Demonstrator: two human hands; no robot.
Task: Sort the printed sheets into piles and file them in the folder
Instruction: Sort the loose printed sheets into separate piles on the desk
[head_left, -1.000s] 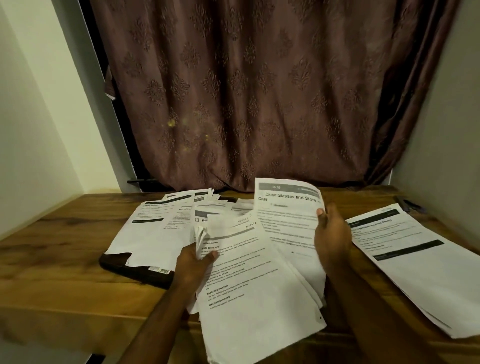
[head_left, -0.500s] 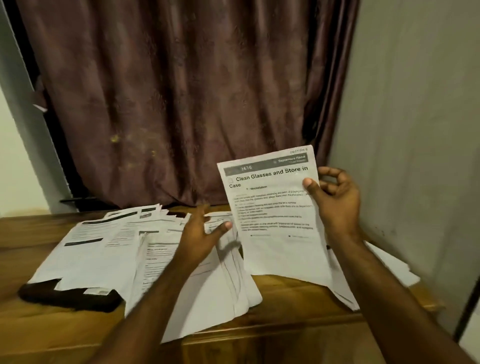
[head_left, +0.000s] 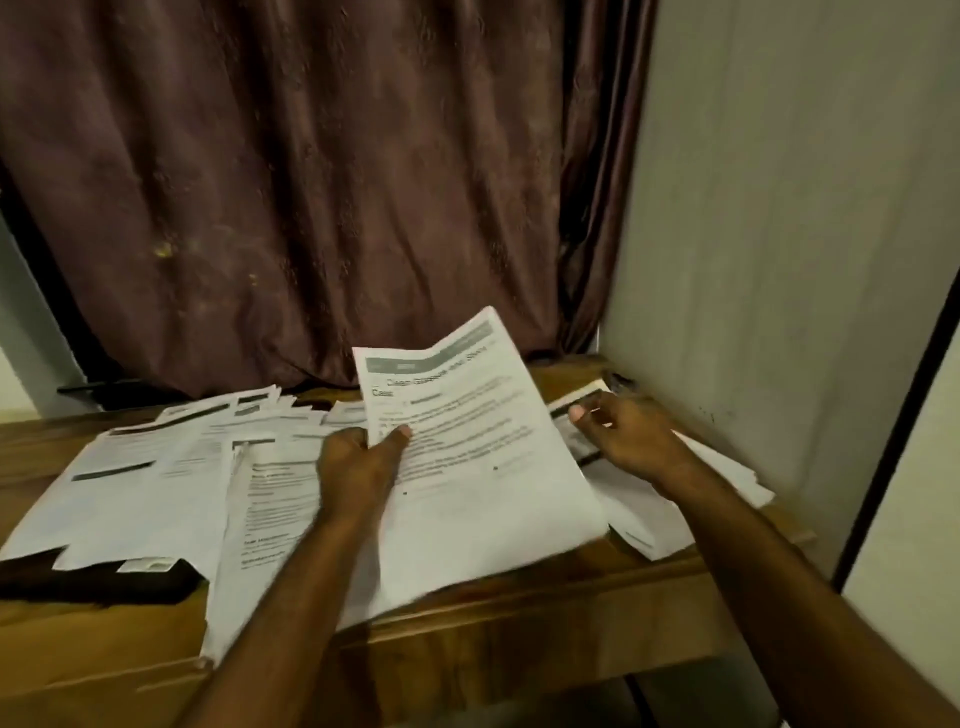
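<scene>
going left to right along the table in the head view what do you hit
black flat folder → spread white printed sheets → left hand → lifted white printed sheet → right hand → white paper pile by the wall

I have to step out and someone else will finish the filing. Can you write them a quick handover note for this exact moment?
Left hand pinches the lifted sheet at its left edge. Right hand hovers open over the right pile by the wall, holding nothing.
A loose spread of sheets covers the left of the table, partly lying over the dark folder.
Done: a pile started at right.
Left: place the held sheet, sort the spread, file everything in the folder.
</scene>
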